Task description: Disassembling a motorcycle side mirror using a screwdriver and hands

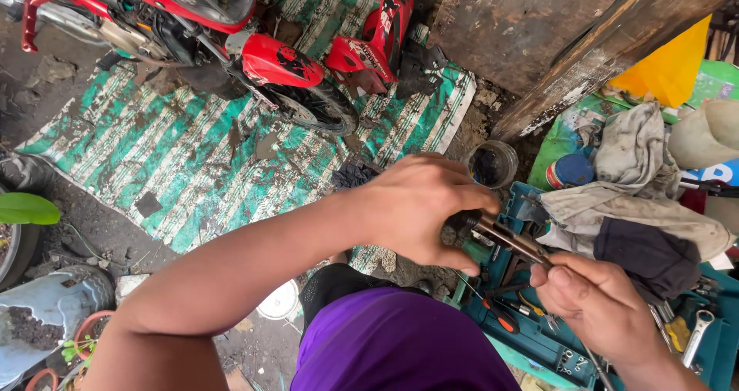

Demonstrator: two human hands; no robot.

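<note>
Two bare hands grip one greasy metal rod (504,237) above an open teal toolbox (539,337): left hand (419,206) clenched around its dark head, right hand (596,295) pinching the shaft.

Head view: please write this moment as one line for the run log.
left hand: grips dark metal part | right hand: holds tool on it | below: teal toolbox

The left hand (419,206) reaches across from the near left, fingers curled shut. The right hand (596,299), near right, seems pinched closed, knuckles up.
</note>
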